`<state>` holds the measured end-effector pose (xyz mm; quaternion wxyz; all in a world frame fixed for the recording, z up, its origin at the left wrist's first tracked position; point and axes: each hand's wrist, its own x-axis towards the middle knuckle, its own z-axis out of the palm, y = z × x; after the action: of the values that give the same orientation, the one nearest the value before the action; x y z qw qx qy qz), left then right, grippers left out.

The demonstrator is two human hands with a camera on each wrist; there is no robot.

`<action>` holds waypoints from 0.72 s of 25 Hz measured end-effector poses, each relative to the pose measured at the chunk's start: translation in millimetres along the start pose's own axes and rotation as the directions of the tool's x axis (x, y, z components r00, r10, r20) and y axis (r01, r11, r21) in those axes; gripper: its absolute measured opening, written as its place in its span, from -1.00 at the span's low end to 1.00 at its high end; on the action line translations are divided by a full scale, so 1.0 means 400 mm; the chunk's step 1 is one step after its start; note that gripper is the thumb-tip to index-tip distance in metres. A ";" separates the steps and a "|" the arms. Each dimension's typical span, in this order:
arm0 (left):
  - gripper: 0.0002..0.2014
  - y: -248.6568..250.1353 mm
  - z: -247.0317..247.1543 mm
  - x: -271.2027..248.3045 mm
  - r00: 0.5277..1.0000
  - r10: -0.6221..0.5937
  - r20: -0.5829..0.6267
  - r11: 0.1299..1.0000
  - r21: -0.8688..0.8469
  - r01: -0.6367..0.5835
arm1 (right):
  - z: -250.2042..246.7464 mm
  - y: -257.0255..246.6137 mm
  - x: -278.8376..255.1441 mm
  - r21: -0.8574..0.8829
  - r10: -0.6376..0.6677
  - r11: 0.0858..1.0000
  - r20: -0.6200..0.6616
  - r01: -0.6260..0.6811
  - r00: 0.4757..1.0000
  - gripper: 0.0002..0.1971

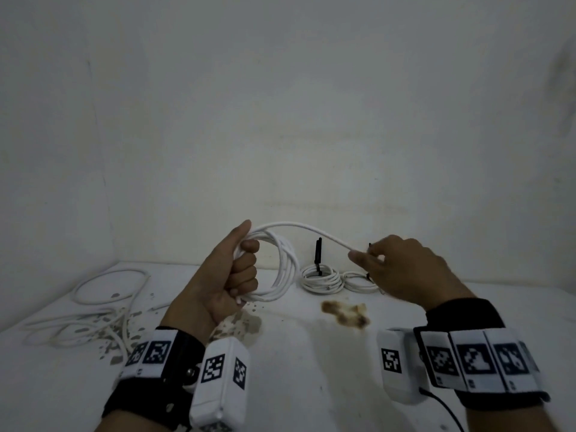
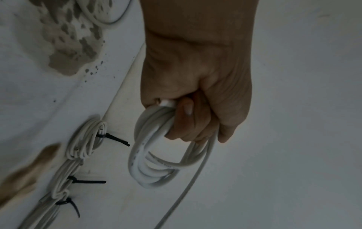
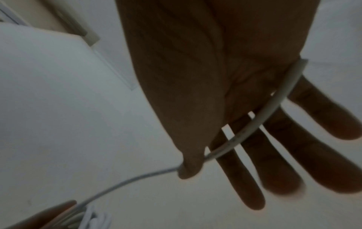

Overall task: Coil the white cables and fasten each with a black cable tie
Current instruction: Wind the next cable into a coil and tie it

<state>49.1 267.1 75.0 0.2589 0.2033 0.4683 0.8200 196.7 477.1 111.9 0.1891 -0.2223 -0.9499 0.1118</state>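
My left hand (image 1: pixel 241 271) is raised above the table and grips a coil of white cable (image 1: pixel 285 269) in its fist, thumb pointing up. In the left wrist view the left hand (image 2: pixel 195 120) has its fingers curled through the coil's (image 2: pixel 141 164) several loops. The coil's free end (image 1: pixel 311 229) arcs right to my right hand (image 1: pixel 366 255), which pinches it. The right wrist view shows that cable (image 3: pixel 274 108) crossing the palm, with the right hand (image 3: pixel 195 162) holding it under the thumb tip and the other fingers straight.
Two tied coils (image 1: pixel 322 277) (image 1: pixel 358 280) lie at the back of the white table (image 1: pixel 311 385), a black tie (image 1: pixel 318 251) sticking up from one. Loose white cables (image 1: pixel 93 307) sprawl at the left. A brown stain (image 1: pixel 346 313) marks the middle. A wall stands close behind.
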 end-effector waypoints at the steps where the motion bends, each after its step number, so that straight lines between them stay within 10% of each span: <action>1: -0.60 0.005 -0.003 0.000 1.000 -0.003 0.008 1.000 -0.018 0.004 | 0.001 0.008 0.001 -0.044 0.076 0.996 -0.025 -0.077 0.997 -0.38; 4: -0.55 0.003 0.001 0.008 1.000 -0.009 0.007 0.999 -0.043 0.009 | 0.031 -0.012 0.008 0.341 0.099 0.934 0.047 -0.110 0.994 -0.41; 7: -0.54 0.002 -0.001 0.016 1.000 -0.001 -0.020 0.996 -0.092 -0.001 | 0.047 -0.047 0.008 0.795 -0.007 0.586 0.200 -0.158 0.980 -0.62; 12: -0.56 0.004 -0.010 0.016 0.998 0.049 -0.041 0.990 -0.132 -0.054 | 0.048 -0.085 -0.016 0.844 -0.319 0.533 0.265 -0.059 0.910 -0.80; 18: -0.52 -0.017 0.017 0.024 0.999 0.045 -0.025 0.989 -0.140 -0.048 | 0.088 -0.166 -0.020 0.958 -0.069 0.268 -0.086 0.102 0.994 -0.92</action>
<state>47.3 280.4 73.2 0.2481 0.1864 0.4074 0.8589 163.7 410.6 97.5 0.3033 -0.0134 -0.6984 0.6481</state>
